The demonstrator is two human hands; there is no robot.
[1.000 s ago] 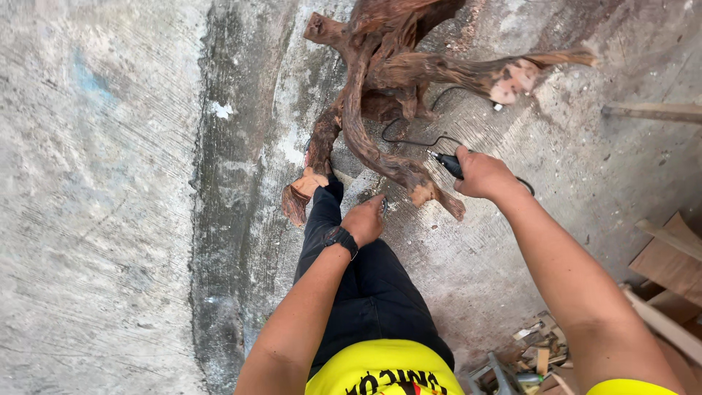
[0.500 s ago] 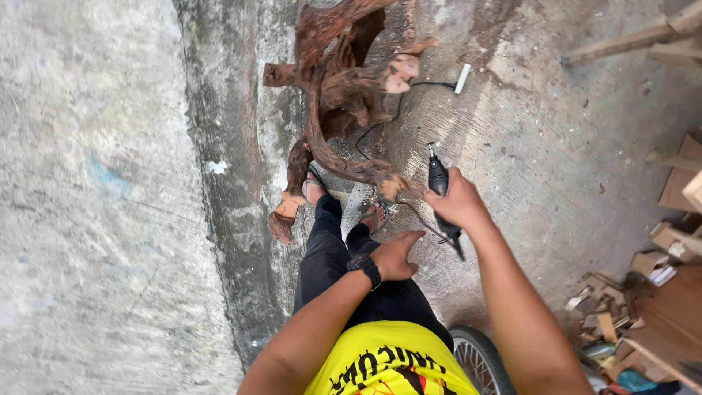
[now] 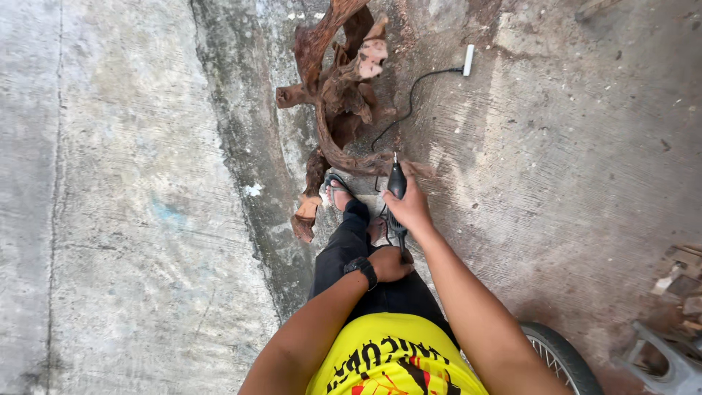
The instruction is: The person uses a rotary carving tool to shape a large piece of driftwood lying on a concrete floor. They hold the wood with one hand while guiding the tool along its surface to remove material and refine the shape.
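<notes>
A gnarled reddish-brown root piece [image 3: 338,95] lies on the concrete ahead of me. My right hand [image 3: 411,208] grips a black corded rotary tool [image 3: 396,183], tip pointing up toward the root's lower curve. Its black cord [image 3: 409,99] runs to a white plug strip [image 3: 468,60]. My left hand [image 3: 390,263], with a black watch at the wrist, rests closed on my knee over dark trousers. My sandalled foot [image 3: 338,194] is planted against the root's lower branch.
A dark wet strip [image 3: 241,146] runs down the concrete to the left of the root. A bicycle wheel [image 3: 559,355] shows at the lower right. Wood scraps and a grey metal piece [image 3: 676,322] lie at the right edge.
The view has swung, so the root now lies farther up. My right hand has turned the tool upright near the root's lower curve. My left hand has stayed on the knee.
</notes>
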